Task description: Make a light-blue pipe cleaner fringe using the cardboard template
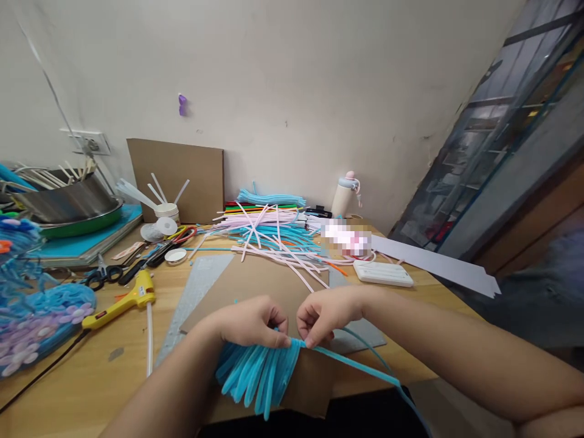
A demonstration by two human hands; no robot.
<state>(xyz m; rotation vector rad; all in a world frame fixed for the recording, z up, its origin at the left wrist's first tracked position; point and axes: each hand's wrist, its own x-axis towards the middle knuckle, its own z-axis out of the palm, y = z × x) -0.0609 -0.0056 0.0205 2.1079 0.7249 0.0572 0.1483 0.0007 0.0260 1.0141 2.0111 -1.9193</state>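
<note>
My left hand (262, 322) is closed on the upper edge of a fringe of looped blue pipe cleaners (258, 374), whose loops hang down toward me. Just right of it, my right hand (326, 316) pinches a blue pipe cleaner strand (360, 363) where it meets the fringe's top edge. The strand runs off to the lower right, past my right forearm. A brown cardboard sheet (255, 283) lies under both hands, on a grey mat (194, 292). The fingertips of the two hands are close together but apart.
A yellow glue gun (123, 301), black scissors (103, 274) and a blue flowered craft piece (45, 328) occupy the left. Behind lie pink and blue pipe cleaners (274, 234). A white power bank-like box (383, 274) and a bottle (344, 196) stand to the right.
</note>
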